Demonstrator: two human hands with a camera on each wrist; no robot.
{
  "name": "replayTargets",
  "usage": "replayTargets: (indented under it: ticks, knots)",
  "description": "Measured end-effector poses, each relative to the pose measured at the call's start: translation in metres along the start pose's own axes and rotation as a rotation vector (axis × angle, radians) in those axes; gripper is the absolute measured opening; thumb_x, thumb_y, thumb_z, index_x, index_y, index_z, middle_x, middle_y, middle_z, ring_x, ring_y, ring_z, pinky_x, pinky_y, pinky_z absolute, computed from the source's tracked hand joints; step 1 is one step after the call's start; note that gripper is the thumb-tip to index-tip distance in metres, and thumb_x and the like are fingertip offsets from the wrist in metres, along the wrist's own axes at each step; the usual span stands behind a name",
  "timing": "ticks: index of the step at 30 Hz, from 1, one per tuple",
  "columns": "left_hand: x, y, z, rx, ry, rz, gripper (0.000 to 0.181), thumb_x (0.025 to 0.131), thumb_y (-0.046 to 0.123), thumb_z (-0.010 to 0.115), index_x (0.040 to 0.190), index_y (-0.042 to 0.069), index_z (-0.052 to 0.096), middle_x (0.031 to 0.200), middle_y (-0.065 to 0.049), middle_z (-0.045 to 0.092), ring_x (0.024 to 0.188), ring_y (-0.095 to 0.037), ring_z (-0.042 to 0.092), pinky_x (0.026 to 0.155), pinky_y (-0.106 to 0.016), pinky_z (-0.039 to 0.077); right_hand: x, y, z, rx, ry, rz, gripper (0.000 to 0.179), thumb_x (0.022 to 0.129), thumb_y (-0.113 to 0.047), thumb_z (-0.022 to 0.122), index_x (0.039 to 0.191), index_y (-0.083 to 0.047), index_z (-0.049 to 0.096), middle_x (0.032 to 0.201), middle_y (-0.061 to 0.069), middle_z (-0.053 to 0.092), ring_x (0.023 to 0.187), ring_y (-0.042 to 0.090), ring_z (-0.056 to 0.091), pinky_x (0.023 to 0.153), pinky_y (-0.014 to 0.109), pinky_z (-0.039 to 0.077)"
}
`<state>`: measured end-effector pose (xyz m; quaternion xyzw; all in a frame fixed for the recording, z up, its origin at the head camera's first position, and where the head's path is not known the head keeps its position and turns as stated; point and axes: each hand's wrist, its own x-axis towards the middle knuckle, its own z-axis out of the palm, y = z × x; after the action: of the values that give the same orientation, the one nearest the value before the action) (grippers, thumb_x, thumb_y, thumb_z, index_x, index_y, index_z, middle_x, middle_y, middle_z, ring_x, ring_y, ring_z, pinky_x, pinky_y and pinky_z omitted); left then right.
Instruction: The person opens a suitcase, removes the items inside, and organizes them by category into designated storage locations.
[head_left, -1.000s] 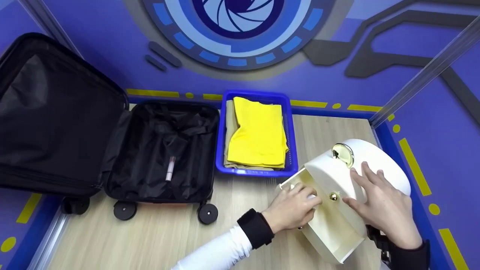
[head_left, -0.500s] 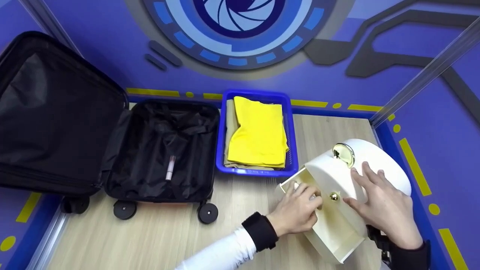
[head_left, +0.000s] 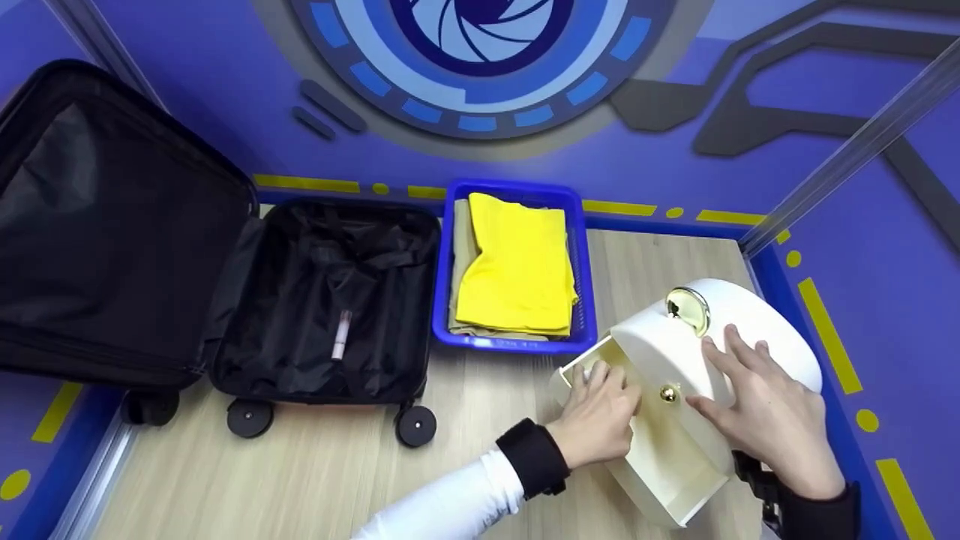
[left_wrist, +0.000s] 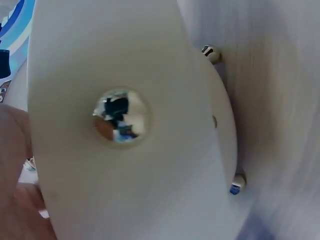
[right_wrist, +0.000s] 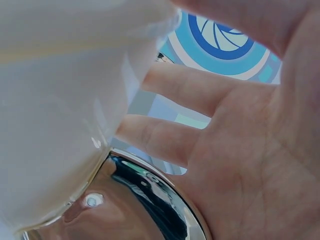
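Note:
A white rounded drawer box (head_left: 776, 322) stands at the right in the head view, with its lower drawer (head_left: 686, 465) pulled out. My left hand (head_left: 600, 424) reaches over the drawer front with curled fingers. They hold a small white object (head_left: 587, 372), mostly hidden, so its kind is unclear. In the left wrist view the drawer front (left_wrist: 130, 190) and its shiny round knob (left_wrist: 121, 117) fill the middle. My right hand (head_left: 772, 412) rests its spread fingertips against the box. Close to its palm in the right wrist view is a shiny metal rim (right_wrist: 172, 202).
A black suitcase (head_left: 322, 386) lies open at the left, a small pinkish tube (head_left: 341, 335) inside it. Against the back wall, a blue basket (head_left: 517, 346) carries a folded yellow cloth (head_left: 517, 270) over beige cloth. Blue walls (head_left: 225, 112) border the table.
My left hand has shifted slightly right and turned within the drawer, and less of the white object shows. The right hand and the box stay put.

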<state>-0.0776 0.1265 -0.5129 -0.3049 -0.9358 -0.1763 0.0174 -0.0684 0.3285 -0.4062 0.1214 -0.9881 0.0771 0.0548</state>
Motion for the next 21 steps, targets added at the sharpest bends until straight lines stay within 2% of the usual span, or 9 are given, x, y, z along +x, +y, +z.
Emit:
replayTargets:
  ticks: [5, 9, 12, 16, 21]
  knots:
    - [0.005, 0.004, 0.001, 0.082, -0.089, -0.078, 0.036, 0.078, 0.027, 0.078, 0.110, 0.020, 0.063, 0.104, 0.002, 0.047, 0.103, -0.017, 0.044, 0.085, -0.043, 0.045, 0.000, 0.000, 0.000, 0.004, -0.008, 0.007, 0.077, 0.073, -0.035, 0.093, 0.138, -0.004, 0.066, 0.148, 0.032, 0.051, 0.123, 0.066, 0.049, 0.061, 0.067, 0.052]
    - [0.007, 0.004, 0.002, 0.136, -0.151, -0.093, 0.035, 0.082, 0.037, 0.075, 0.111, 0.023, 0.063, 0.109, 0.003, 0.048, 0.108, -0.016, 0.046, 0.088, -0.045, 0.046, 0.000, 0.000, 0.000, 0.002, -0.013, 0.008, 0.077, 0.073, -0.035, 0.093, 0.138, -0.004, 0.065, 0.148, 0.032, 0.051, 0.123, 0.066, 0.049, 0.063, 0.069, 0.052]
    - [0.006, 0.004, 0.003, 0.167, -0.165, -0.087, 0.031, 0.085, 0.042, 0.072, 0.108, 0.023, 0.063, 0.111, 0.003, 0.050, 0.108, -0.016, 0.047, 0.091, -0.045, 0.044, 0.000, 0.000, 0.001, 0.001, -0.015, 0.009, 0.077, 0.073, -0.035, 0.093, 0.138, -0.004, 0.065, 0.147, 0.032, 0.051, 0.123, 0.067, 0.049, 0.064, 0.070, 0.052]
    - [0.002, 0.002, 0.002, 0.186, -0.110, -0.040, 0.027, 0.090, 0.044, 0.067, 0.104, 0.022, 0.065, 0.109, 0.004, 0.054, 0.105, -0.016, 0.051, 0.091, -0.039, 0.043, 0.000, 0.000, 0.001, 0.003, -0.009, 0.006, 0.077, 0.073, -0.035, 0.093, 0.138, -0.005, 0.066, 0.147, 0.032, 0.052, 0.123, 0.066, 0.049, 0.064, 0.071, 0.051]
    - [-0.008, -0.004, -0.001, 0.151, 0.033, 0.060, 0.021, 0.096, 0.042, 0.063, 0.104, 0.023, 0.065, 0.107, 0.007, 0.058, 0.101, -0.013, 0.058, 0.096, -0.036, 0.045, -0.001, 0.001, 0.001, -0.001, 0.003, -0.002, 0.076, 0.072, -0.035, 0.093, 0.137, -0.005, 0.066, 0.146, 0.031, 0.053, 0.122, 0.066, 0.050, 0.063, 0.070, 0.051]
